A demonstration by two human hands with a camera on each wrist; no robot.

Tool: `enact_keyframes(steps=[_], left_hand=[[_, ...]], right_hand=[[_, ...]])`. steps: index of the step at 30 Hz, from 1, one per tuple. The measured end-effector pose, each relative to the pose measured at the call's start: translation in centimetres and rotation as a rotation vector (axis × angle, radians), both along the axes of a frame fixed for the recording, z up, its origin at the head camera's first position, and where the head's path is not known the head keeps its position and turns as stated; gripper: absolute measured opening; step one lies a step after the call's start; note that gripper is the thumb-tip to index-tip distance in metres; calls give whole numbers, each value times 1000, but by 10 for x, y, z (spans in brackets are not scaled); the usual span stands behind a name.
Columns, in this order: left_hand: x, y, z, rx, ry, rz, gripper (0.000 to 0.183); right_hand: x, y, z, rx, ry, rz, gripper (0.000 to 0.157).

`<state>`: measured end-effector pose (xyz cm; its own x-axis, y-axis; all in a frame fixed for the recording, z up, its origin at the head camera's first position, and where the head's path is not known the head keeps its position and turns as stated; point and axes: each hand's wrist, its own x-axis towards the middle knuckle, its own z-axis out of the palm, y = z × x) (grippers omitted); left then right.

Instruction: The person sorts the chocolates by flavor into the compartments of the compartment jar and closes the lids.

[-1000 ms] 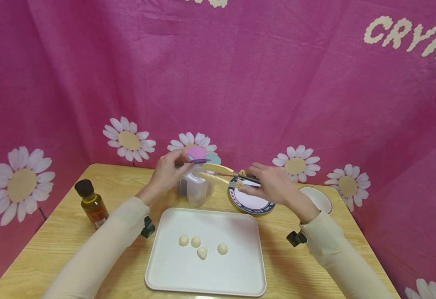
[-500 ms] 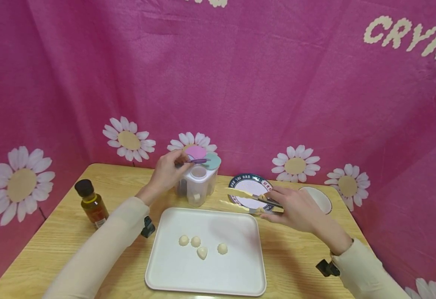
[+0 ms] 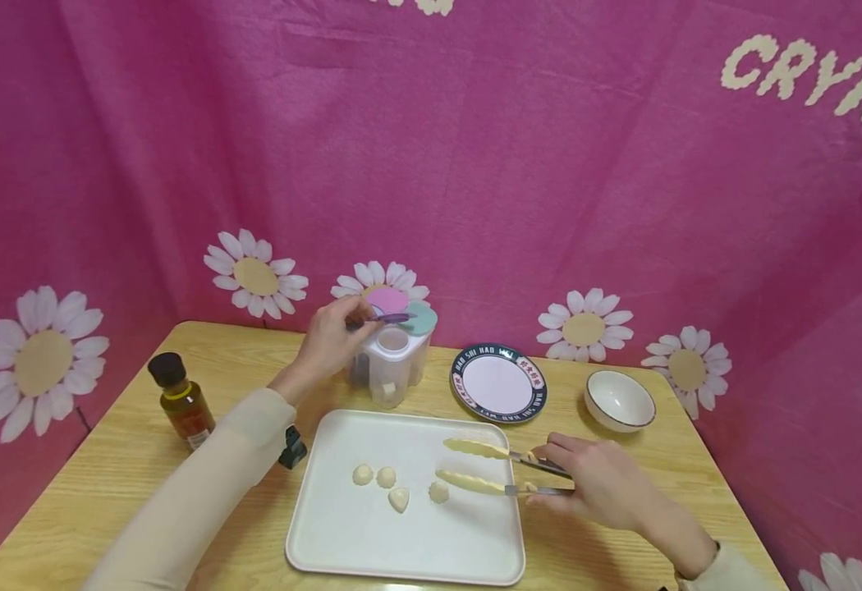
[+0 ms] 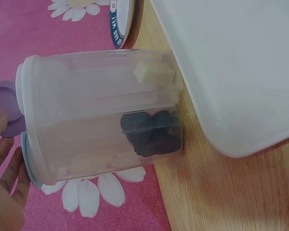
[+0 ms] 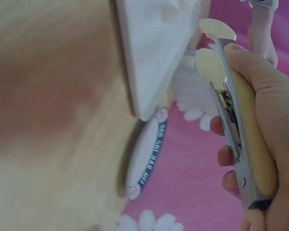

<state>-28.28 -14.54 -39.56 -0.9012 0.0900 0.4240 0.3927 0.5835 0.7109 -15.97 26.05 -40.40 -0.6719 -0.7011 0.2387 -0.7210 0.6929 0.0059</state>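
Observation:
My left hand (image 3: 331,341) pinches the raised purple lid (image 3: 394,318) of a clear divided container (image 3: 389,373). Below that lid the round opening is uncovered. In the left wrist view a pale block (image 4: 154,72) lies at the bottom of one compartment, and dark lumps (image 4: 151,134) lie in the compartment beside it. My right hand (image 3: 601,480) grips the tongs (image 3: 475,483) by the handles, their cream scalloped tips spread apart with nothing between them. These tips hang over the right side of the white tray (image 3: 364,550), near a pale dome-shaped piece (image 3: 439,492).
Several pale moulded pieces (image 3: 399,499) lie on the tray. Behind it stand a dark-rimmed plate (image 3: 500,386) and a white bowl (image 3: 619,400). An oil bottle (image 3: 183,406) with a black cap is at the left. A pink curtain (image 3: 475,164) hangs behind the table.
My right hand has drawn the tongs from over the container back to the right and down over the tray. A pale block now shows inside the container. My left hand stays at the lid.

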Motion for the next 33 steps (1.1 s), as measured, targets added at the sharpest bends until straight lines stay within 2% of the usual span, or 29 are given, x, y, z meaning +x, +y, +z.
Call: enact_keyframes(steps=[6, 13, 19, 28, 33], left_hand=[[0, 0, 0, -8, -6, 3, 19], [1, 0, 0, -6, -18, 6, 17], [0, 0, 0, -5, -15, 5, 18], [2, 0, 2, -11, -4, -5, 18], [2, -1, 1, -13, -9, -3, 18]], right_hand=[[11, 2, -19, -4, -33, 5, 43], [15, 3, -33, -41, -17, 35, 40], [17, 2, -37, -33, -96, 26, 39], [18, 0, -38, -45, -158, 28, 33], [19, 0, -39, -50, -151, 40, 32]])
